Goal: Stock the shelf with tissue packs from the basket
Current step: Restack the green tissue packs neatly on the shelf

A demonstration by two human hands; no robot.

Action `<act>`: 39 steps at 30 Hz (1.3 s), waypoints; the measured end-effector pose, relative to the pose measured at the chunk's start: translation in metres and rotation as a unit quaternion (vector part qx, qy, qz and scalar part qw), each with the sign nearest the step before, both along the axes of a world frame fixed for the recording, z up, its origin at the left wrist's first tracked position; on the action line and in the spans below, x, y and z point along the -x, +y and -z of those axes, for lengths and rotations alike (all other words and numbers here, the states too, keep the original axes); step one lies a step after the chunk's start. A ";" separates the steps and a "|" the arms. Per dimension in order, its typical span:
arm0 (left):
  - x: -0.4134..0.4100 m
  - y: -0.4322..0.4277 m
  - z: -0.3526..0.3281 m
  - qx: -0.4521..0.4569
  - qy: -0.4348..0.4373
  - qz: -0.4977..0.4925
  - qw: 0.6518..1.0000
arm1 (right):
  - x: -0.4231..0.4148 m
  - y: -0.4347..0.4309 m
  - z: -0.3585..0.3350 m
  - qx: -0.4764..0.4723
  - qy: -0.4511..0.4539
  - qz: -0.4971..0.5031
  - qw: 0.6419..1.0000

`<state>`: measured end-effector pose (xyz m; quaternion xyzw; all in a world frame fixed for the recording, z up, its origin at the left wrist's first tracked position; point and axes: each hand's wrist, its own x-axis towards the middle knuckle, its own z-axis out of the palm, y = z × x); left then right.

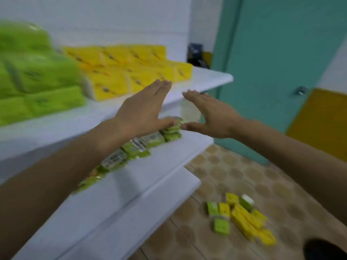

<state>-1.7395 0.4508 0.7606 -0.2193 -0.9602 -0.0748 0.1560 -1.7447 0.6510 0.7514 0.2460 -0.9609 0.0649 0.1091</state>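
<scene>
Yellow tissue packs (pixel 131 70) fill the right part of the top white shelf (pixel 210 79); green tissue packs (pixel 37 76) are stacked to their left. My left hand (pixel 142 109) and my right hand (pixel 210 113) hover side by side in front of the shelf edge, fingers straight, palms facing each other, holding nothing. A row of small green packs (pixel 142 145) lies along the middle shelf below my left hand. On the floor lies a loose pile of yellow and green packs (pixel 242 216). No basket is visible. The image is motion-blurred.
A teal door (pixel 272 72) stands right of the shelf, beside a white and yellow wall (pixel 319 119). The floor (pixel 234 175) has a brown patterned tile. A dark object (pixel 196 53) sits behind the shelf's far end. A dark shape (pixel 323 250) shows at the bottom right.
</scene>
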 end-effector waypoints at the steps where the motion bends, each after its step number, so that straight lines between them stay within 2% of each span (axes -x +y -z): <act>1: 0.004 0.027 0.020 -0.006 -0.027 0.026 0.999 | -0.009 0.033 0.018 0.009 -0.028 0.041 0.999; 4: 0.020 0.093 0.083 -0.003 -0.114 0.088 0.990 | -0.030 0.118 0.074 0.029 -0.125 0.144 0.981; 11: 0.084 0.192 0.227 0.049 -0.309 0.145 0.939 | -0.021 0.248 0.209 0.059 -0.285 0.313 0.904; 13: 0.114 0.213 0.264 0.057 -0.375 0.152 0.913 | -0.003 0.269 0.245 0.082 -0.337 0.341 0.874; 15: 0.146 0.233 0.304 0.073 -0.450 0.190 0.869 | 0.020 0.284 0.281 0.087 -0.380 0.354 0.850; 17: 0.172 0.253 0.347 0.109 -0.503 0.222 0.828 | 0.047 0.296 0.322 0.086 -0.405 0.352 0.840; 20: 0.199 0.283 0.407 0.134 -0.551 0.211 0.796 | 0.081 0.309 0.394 0.087 -0.416 0.352 0.834; 23: 0.216 0.303 0.487 0.130 -0.565 0.177 0.795 | 0.102 0.321 0.478 0.084 -0.404 0.357 0.838; 27: 0.223 0.319 0.629 0.153 -0.537 0.157 0.815 | 0.115 0.337 0.604 0.057 -0.440 0.325 0.835; 28: 0.223 0.324 0.662 0.159 -0.551 0.154 0.805 | 0.117 0.342 0.638 0.047 -0.445 0.312 0.838; 30: 0.221 0.335 0.723 0.168 -0.607 0.146 0.763 | 0.123 0.350 0.704 0.029 -0.456 0.284 0.843; 31: 0.221 0.342 0.755 0.171 -0.604 0.140 0.766 | 0.127 0.354 0.739 0.021 -0.458 0.278 0.844; 34: 0.219 0.369 0.858 0.194 -0.551 0.122 0.803 | 0.142 0.363 0.840 -0.015 -0.472 0.249 0.846; 39: 0.228 0.418 1.001 0.200 -0.460 0.101 0.859 | 0.171 0.376 0.982 -0.028 -0.434 0.200 0.878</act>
